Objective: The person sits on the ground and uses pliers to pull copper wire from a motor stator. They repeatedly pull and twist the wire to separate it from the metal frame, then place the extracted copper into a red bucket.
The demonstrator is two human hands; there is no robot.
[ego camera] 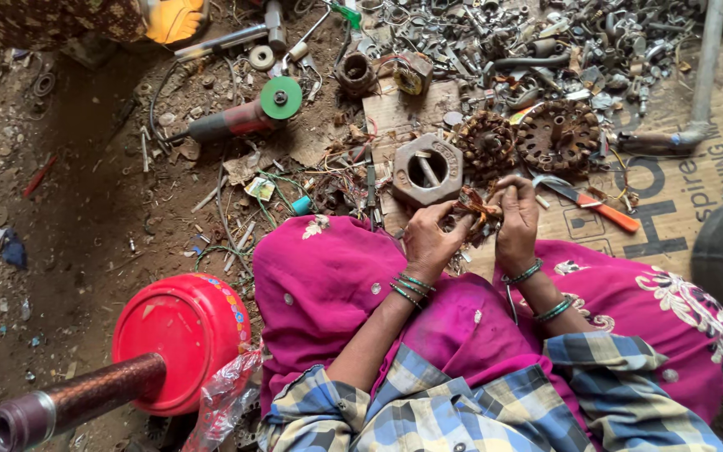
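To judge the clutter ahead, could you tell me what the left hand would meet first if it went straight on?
Probably the grey hexagonal metal housing, just beyond the left hand; depth is unclear.

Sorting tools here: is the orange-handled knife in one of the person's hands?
No, the orange-handled knife lies on the cardboard beside the right hand, which holds a copper wire bundle together with the left hand.

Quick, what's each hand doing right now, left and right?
Left hand: closed on a tangled bundle of copper wire.
Right hand: closed on the same bundle, fingers pinching it from the other side.
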